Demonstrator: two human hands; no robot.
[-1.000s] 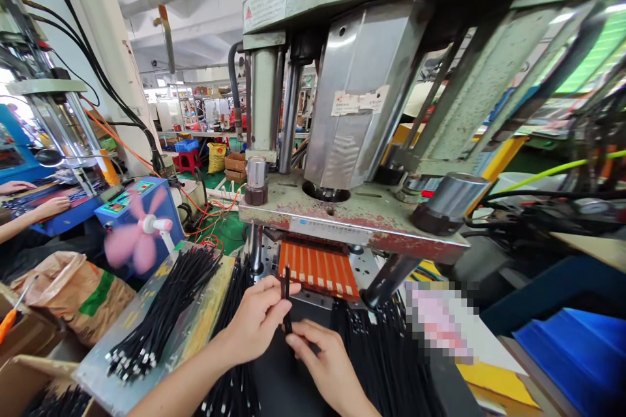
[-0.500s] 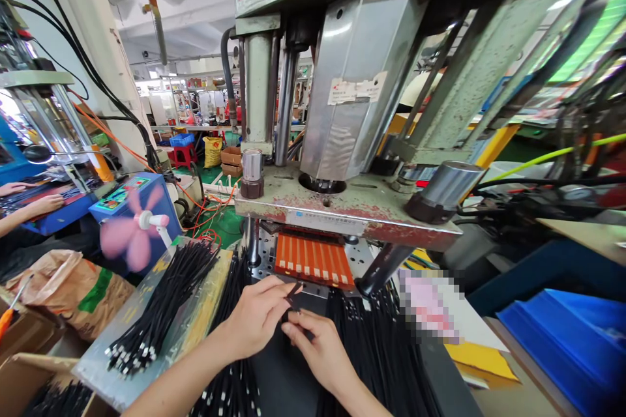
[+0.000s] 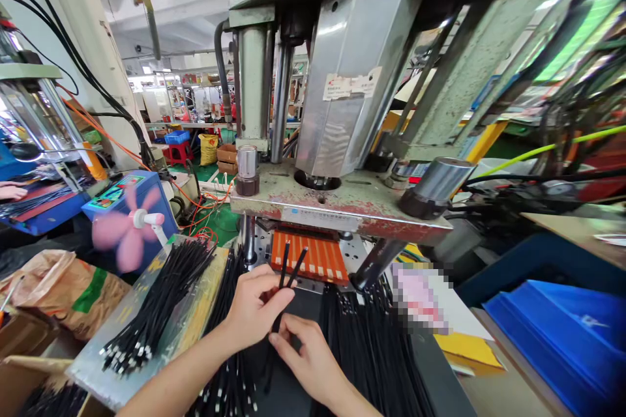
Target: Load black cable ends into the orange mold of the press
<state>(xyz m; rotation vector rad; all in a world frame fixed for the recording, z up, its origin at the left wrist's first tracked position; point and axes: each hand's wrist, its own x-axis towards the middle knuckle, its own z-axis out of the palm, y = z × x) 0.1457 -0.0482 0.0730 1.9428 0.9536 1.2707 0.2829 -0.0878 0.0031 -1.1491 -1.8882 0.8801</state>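
My left hand (image 3: pixel 257 309) pinches two thin black cables (image 3: pixel 295 266) between thumb and fingers. Their upper ends stick up, slightly spread, in front of the orange slotted plate (image 3: pixel 309 255) in the press. Just below, my right hand (image 3: pixel 308 352) is closed around the lower stretch of these cables, where its fingertips partly hide them. A dark work surface (image 3: pixel 288 381) lies beneath both hands. Loose black cables with pale tips (image 3: pixel 222 381) lie under my left forearm, and a thick row of black cables (image 3: pixel 376 358) lies right of my right hand.
The press (image 3: pixel 337 205) stands close ahead, its plate above the orange piece. To the left, a bundle of black cables (image 3: pixel 156 306) rests on a plastic-wrapped stack beside a pink spinning fan (image 3: pixel 130 225). Blue sheets (image 3: pixel 557 339) lie at right. Another person's hand shows far left.
The two cables' ends now point up and show clearly above my left hand. Both hands have shifted slightly left, as has the whole view.
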